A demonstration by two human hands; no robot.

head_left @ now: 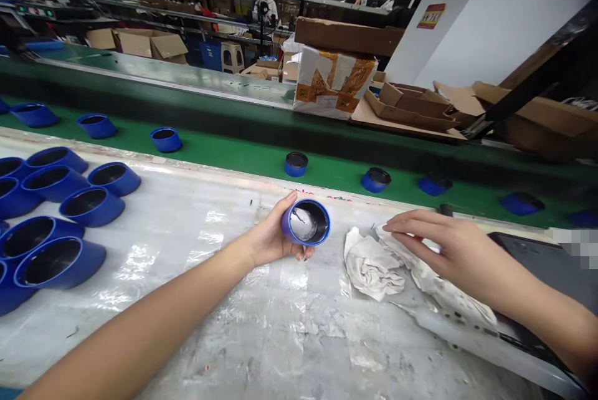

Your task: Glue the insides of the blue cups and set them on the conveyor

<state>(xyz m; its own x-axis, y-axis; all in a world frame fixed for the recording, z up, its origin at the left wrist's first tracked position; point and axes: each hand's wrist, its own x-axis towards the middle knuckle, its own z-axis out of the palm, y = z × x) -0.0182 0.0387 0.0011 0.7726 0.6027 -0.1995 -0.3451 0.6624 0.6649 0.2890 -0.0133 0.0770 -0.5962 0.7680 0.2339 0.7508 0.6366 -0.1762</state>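
Head view: a pale surface [280,338], covered in wrinkled clear film, fills the lower frame. Its far edge runs from 9 o'clock toward 3 o'clock, and just past it lies a green belt [224,151] carrying small blue caps [296,164] spaced well apart. Beyond the belt stand a taped box [334,79], flattened cardboard [411,110] and shelves deep in the room at 12 o'clock, with a white wall [490,26] at 1 o'clock.

The left hand [271,239] is near the centre, fingers curled around a blue cup [306,222] held on its side just inside the far edge, its open mouth facing the camera; the inside is dark with a pale smear. The right hand [448,247], at 3 o'clock from the cup, lies flat with fingers straight and close together, pressing on a white rag [374,266] that is crumpled on the surface just beside the cup. A dark tray [555,269] lies under the right forearm at 4 o'clock, reaching the right edge.

A cluster of blue cups [56,225], mouths up and touching one another, crowds the left edge at 9 o'clock. Between that cluster and the left forearm the surface is bare, as is the stretch at 6 o'clock between both arms.
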